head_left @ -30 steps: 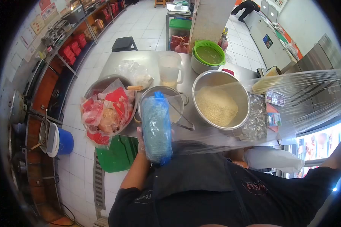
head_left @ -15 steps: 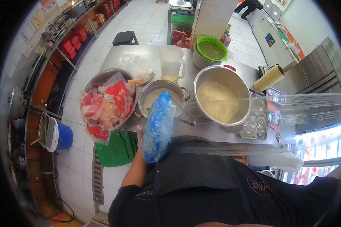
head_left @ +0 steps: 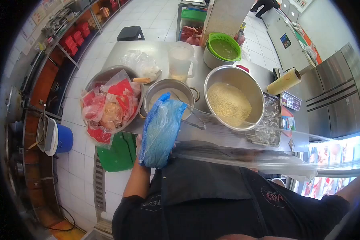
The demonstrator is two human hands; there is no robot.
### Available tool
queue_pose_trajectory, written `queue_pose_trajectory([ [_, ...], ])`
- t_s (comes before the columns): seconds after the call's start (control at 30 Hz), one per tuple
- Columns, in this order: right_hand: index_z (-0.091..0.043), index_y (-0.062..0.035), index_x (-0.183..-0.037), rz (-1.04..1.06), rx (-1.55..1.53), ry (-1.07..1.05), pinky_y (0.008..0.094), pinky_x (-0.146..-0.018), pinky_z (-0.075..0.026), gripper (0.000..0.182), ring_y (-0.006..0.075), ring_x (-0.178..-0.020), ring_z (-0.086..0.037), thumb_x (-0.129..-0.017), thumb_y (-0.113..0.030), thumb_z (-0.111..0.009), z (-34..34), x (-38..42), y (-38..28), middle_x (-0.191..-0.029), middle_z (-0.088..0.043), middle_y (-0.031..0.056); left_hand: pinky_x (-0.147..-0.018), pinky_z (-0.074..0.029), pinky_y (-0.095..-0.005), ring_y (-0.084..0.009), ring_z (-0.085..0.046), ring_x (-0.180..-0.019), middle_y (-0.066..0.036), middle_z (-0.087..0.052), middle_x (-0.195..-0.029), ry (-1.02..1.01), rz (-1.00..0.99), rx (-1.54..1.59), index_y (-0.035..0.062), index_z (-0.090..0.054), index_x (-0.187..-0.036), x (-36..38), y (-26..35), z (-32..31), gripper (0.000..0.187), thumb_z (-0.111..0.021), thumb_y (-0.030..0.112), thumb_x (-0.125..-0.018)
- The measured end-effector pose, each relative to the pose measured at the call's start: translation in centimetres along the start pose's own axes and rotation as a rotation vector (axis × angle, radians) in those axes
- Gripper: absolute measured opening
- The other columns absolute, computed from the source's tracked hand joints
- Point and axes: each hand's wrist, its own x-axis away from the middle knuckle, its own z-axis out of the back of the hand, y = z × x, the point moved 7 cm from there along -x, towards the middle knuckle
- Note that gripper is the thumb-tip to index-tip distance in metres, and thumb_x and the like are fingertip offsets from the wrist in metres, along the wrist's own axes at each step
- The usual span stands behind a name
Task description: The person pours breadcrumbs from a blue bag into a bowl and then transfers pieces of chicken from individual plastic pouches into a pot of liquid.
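A blue plastic bag bundle, wrapped in clear film, rests upright in my left hand. The fingers are closed around its back and mostly hidden by it. From the bundle a stretched band of cling film runs across my apron to the right edge of the view. My right forearm reaches out to that side, and the hand itself lies outside the picture. Just beyond the bundle stands a steel pot with a pale content and a metal utensil handle leaning out.
Left is a bowl of red-and-clear plastic packages. A steel bowl of pale grains, a plastic jug, a green colander, a film roll and a scale share the steel table. Another person stands far back.
The bundle has turned and tilted and moved slightly left and down, showing a broader side. The stretched film has dropped lower on the right and narrowed.
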Motion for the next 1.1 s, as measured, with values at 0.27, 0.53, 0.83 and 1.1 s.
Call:
queue_pose_trajectory([
  [0.27, -0.066, -0.0002, -0.097, -0.29, -0.565, -0.336, 0.0365, -0.067, -0.051, 0.031, 0.0221, -0.069, -0.062, -0.089, -0.029, -0.075, -3.7, 6.4, -7.0, -0.08, -0.064, 0.0103, -0.09, -0.059, -0.0556, -0.0439, -0.059, -0.123, -0.028, -0.043, -0.15, 0.223, -0.146, -0.184, 0.0048, -0.026, -0.158, 0.8, 2.6, 3.7, 0.112, -0.067, 0.073, -0.08],
  [0.53, -0.067, 0.0006, -0.098, -0.593, -1.471, -0.91, 0.0362, -0.068, -0.051, 0.034, 0.0212, -0.07, -0.062, -0.087, -0.03, -0.077, -19.1, 12.0, -26.1, -0.08, -0.065, 0.0107, -0.094, -0.057, -0.0547, -0.0418, -0.057, -0.126, -0.026, -0.044, -0.15, 0.137, -0.04, -0.144, 0.0052, -0.028, -0.158, -2.8, 1.1, 0.0, 0.11, -0.068, 0.071, -0.08],
  [0.83, -0.065, -0.0039, -0.119, -0.279, -1.466, -0.437, 0.04, -0.083, -0.052, 0.045, 0.0293, -0.091, -0.068, -0.096, -0.043, -0.068, -28.4, 2.0, -40.6, -0.098, -0.069, 0.0141, -0.109, -0.048, -0.0486, -0.0358, -0.056, -0.129, -0.023, -0.05, -0.147, -0.032, -0.018, -0.305, 0.0003, -0.036, -0.153, -8.5, -1.8, -8.0, 0.098, -0.07, 0.054, -0.078],
  [1.1, -0.063, -0.0049, -0.099, -0.207, -0.941, -0.385, 0.0402, -0.065, -0.049, 0.041, 0.0258, -0.071, -0.065, -0.096, -0.046, -0.065, -26.5, -3.2, -40.5, -0.075, -0.065, 0.0106, -0.111, -0.046, -0.0478, -0.0369, -0.053, -0.131, -0.022, -0.047, -0.148, -0.036, -0.007, -0.373, 0.0006, -0.031, -0.154, -9.2, -3.7, -12.1, 0.107, -0.073, 0.056, -0.073],
])
